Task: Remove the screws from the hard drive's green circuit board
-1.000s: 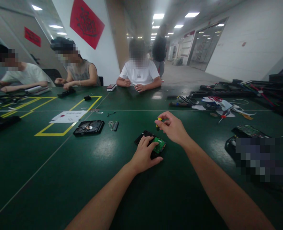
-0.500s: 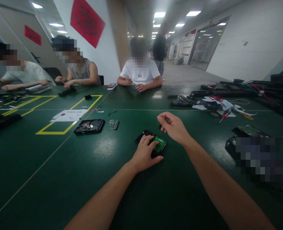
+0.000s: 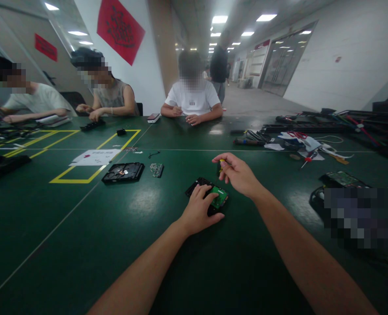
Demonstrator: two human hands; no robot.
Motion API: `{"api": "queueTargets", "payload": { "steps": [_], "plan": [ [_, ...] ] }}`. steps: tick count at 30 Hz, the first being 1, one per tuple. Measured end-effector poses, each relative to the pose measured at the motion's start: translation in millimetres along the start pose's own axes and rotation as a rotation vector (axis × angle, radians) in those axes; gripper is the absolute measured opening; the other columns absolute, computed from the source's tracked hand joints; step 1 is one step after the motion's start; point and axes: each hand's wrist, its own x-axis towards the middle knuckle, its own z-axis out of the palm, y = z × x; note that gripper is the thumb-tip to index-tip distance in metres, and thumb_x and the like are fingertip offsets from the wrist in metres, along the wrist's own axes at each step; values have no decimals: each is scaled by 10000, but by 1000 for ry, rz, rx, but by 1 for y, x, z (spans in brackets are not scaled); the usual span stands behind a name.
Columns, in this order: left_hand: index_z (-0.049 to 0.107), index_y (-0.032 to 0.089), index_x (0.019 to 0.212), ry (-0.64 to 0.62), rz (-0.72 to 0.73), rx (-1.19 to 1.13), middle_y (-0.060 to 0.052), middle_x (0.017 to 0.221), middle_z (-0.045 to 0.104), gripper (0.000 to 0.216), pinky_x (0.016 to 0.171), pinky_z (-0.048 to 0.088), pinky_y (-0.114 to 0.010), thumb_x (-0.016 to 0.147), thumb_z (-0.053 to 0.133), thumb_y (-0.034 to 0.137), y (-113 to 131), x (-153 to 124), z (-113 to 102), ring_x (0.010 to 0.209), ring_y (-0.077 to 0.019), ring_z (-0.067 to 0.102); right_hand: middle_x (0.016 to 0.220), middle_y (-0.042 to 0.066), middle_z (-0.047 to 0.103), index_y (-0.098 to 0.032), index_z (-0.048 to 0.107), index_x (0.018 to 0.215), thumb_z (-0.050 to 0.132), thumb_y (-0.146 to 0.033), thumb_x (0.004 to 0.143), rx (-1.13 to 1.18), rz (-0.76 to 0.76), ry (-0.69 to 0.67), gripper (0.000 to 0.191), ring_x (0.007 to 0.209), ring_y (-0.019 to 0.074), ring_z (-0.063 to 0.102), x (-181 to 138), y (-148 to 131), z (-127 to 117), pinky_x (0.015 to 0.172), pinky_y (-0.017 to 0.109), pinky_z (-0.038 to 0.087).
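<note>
A hard drive [image 3: 220, 197] lies with its green circuit board facing up on the table in front of me. My left hand [image 3: 198, 209] spans it, fingers on its top and far side and thumb by its near edge, covering much of its left part. Just beyond the drive's right end, my right hand [image 3: 235, 172] is raised, closed on a small yellow-and-black screwdriver [image 3: 221, 167]; the fingers partly hide it. Left of the drive lie a loose circuit board [image 3: 156, 170] and an opened black drive casing [image 3: 123, 173].
A paper sheet [image 3: 95, 157] lies within yellow tape [image 3: 69, 181] at left. On the right are a red-handled screwdriver [image 3: 308, 160], cables [image 3: 258, 136] and a device with a circuit board [image 3: 346, 180]. Across the table sits a person in white [image 3: 191, 98]; two others sit left.
The fingers of my right hand have shifted slightly, and more of the yellow on the screwdriver shows. My left hand and the hard drive stay in place.
</note>
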Motion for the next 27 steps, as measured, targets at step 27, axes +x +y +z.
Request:
{"api": "queueTargets", "payload": {
  "steps": [27],
  "plan": [
    [578, 206, 1396, -21, 4, 17, -169, 1564, 429, 666, 1270, 198, -605, 850, 764, 538, 1, 0, -3, 1507, -375, 339, 978, 32, 685, -225, 638, 1122, 659, -441, 941, 158, 54, -28, 283, 598, 106, 633, -1, -2, 4, 508, 246, 487]
  ]
}}
